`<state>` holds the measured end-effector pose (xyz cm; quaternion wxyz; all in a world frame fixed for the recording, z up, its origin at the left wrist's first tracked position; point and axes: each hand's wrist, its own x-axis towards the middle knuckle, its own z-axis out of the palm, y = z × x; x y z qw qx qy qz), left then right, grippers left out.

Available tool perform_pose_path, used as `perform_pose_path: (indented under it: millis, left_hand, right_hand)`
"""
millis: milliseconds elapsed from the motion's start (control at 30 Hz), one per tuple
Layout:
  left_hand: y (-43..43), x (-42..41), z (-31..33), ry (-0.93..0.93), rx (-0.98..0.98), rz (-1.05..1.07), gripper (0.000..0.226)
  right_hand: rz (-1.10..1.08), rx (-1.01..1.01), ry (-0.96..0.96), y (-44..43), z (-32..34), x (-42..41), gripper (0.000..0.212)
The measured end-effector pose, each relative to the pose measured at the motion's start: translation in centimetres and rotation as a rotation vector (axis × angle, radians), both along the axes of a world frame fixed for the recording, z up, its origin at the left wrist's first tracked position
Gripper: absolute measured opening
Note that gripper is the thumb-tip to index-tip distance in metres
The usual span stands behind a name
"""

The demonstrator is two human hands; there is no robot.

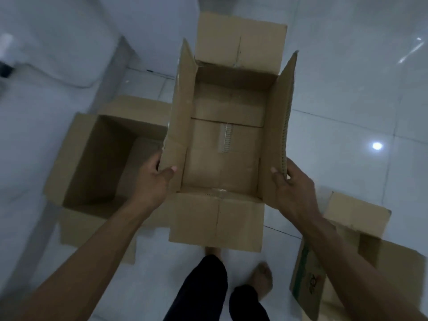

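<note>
- While both hands hold it, the middle box (222, 158) is straight in front of the person, above the tiled floor (347, 112). It seems lifted rather than resting, since its near flap hangs over the feet (262, 279).
- Its left side flap is pinched by the left hand (154, 179), thumb on the inner face and fingers curled behind the cardboard.
- Its right side flap is gripped the same way by the right hand (291, 188), thumb inside and fingers wrapped round the outer edge.
- Taking two opposite flaps likely makes the box hang level with its mouth wide open. The bare bottom shows, and nothing lies in it.
- Boxes, counted: three. They are the held one, an open box (97, 158) on the floor to its left, and a printed box (347, 258) low on the right with green lettering.
- Flaps on the held box: four, all folded open.
- Hands: two, both on the same box.
</note>
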<state>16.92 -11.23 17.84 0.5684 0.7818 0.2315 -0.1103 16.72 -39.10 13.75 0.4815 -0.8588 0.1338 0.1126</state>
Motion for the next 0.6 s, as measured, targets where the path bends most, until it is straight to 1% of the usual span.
perform_pose_path:
  millis: [67,133,200,233,367,500,567,600]
  left_hand:
    - [3.1,-1.5,2.0,-0.002,0.016,0.044,0.034]
    - [6.3,-2.5,3.5,-0.008,0.041,0.086,0.039]
    - [10.0,-2.9,4.5,-0.021,0.085,0.139,0.037]
    - [12.0,-3.1,4.7,-0.03,0.104,0.169,0.033]
    - [20.7,-3.3,4.6,-0.027,0.136,0.255,0.03]
    - [28.3,-4.1,3.6,0.03,0.11,0.351,0.027]
    - [30.9,-4.4,2.4,0.069,0.099,0.358,0.029]
    - [31.8,-4.5,1.6,0.096,0.101,0.342,0.029]
  right_hand:
    - [0.026,0.037,-0.011,3.3,1.6,-0.1,0.036]
    - [0.054,0.07,-0.015,6.7,2.4,-0.2,0.042]
    - [0.079,0.127,-0.011,10.5,2.5,0.0,0.049]
    - [0.089,0.159,-0.006,12.5,2.4,0.3,0.049]
    - [0.138,0.216,0.008,21.3,1.7,1.6,0.027]
    - [0.159,0.191,0.067,29.1,0.2,2.0,0.026]
    - [0.179,0.13,0.112,32.0,-0.9,1.6,0.031]
    - [0.193,0.101,0.137,33.3,-1.4,1.3,0.03]
